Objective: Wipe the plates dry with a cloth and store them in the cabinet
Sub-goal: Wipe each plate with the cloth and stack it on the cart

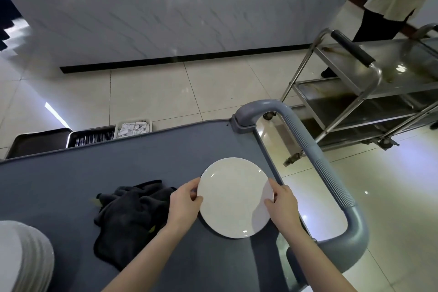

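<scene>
A round white plate [233,197] is held over the right part of the grey cart top [118,173]. My left hand [183,205] grips its left rim with the thumb on the face. On the opposite rim, my right hand [282,204] holds it the same way. A crumpled dark grey cloth [128,218] lies on the cart just left of my left hand, held by neither hand. A stack of white plates [23,258] stands at the cart's near left corner.
The cart's grey handle [315,156] curves along the right side. A steel trolley [379,92] stands on the tiled floor to the right, with a person's legs [379,23] behind it. Dark trays [38,141] and a white basket [134,128] sit beyond the cart's far edge.
</scene>
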### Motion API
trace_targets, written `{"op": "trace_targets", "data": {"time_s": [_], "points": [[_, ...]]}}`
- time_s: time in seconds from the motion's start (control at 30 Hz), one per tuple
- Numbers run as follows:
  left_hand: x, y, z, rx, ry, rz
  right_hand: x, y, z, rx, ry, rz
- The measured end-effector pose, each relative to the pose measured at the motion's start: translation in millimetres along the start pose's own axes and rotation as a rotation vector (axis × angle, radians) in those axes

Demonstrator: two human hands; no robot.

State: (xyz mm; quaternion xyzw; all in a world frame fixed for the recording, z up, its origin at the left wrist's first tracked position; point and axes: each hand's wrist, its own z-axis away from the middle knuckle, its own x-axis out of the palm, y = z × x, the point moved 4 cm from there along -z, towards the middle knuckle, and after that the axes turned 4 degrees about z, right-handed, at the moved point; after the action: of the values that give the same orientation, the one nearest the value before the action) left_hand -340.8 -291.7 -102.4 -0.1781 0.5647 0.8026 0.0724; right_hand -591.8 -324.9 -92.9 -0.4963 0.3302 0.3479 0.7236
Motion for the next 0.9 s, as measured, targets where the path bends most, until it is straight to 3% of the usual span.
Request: {"op": "trace_targets", "data": {"time_s": [0.17,0.33,0.6,0.9], "points": [[-8,2,2,-0.017,-0.062,0.014,-2,-6,7,-0.009,0.038,0.027],[-57,8,12,0.031,0.068,0.062,4,-59,26,-0.272,0.111,0.034],[-198,-11,71,0.106,0.352,0.159,73,-214,89,-0.743,-0.188,-0.034],[-344,-100,192,-0.083,0.796,0.043,167,-328,180,-0.996,-0.46,-0.02]]}}
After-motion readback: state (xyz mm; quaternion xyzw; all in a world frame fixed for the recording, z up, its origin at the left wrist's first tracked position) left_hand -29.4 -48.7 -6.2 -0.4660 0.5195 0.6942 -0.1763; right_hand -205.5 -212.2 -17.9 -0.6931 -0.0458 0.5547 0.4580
